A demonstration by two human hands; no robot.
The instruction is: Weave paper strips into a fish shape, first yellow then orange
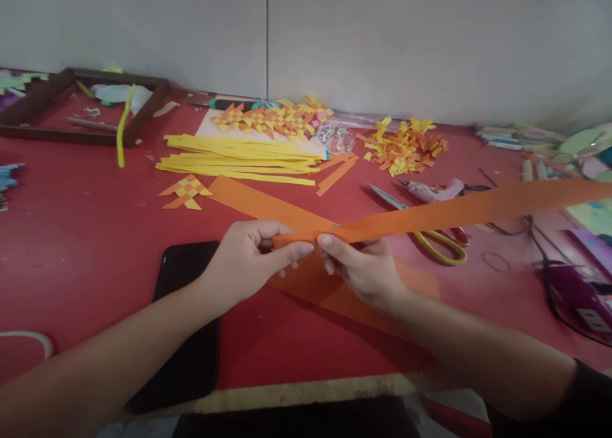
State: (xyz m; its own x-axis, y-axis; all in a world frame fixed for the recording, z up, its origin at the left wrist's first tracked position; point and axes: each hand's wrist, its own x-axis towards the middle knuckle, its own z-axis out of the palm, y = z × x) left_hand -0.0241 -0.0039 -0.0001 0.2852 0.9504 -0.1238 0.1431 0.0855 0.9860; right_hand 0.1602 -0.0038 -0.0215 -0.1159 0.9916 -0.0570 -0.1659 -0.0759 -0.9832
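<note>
A long orange paper strip [430,216] is pinched between both hands above the red table [86,234]. My left hand [253,256] grips its short folded left end between thumb and fingers. Close beside it, my right hand [361,266] pinches the strip, which stretches out to the right edge of the view. Under the hands lies a wider orange paper sheet [248,202], partly hidden by them. Just beyond my left hand sits a woven orange and yellow paper fish [187,190]. Yellow paper strips [239,157] lie in a bundle behind.
A black phone [191,336] lies by my left forearm. Scissors [440,247] and a pink glue gun [437,190] are right of centre. Paper scraps [406,146] and more woven fish [277,119] lie near the wall. A brown frame [57,134] is at back left.
</note>
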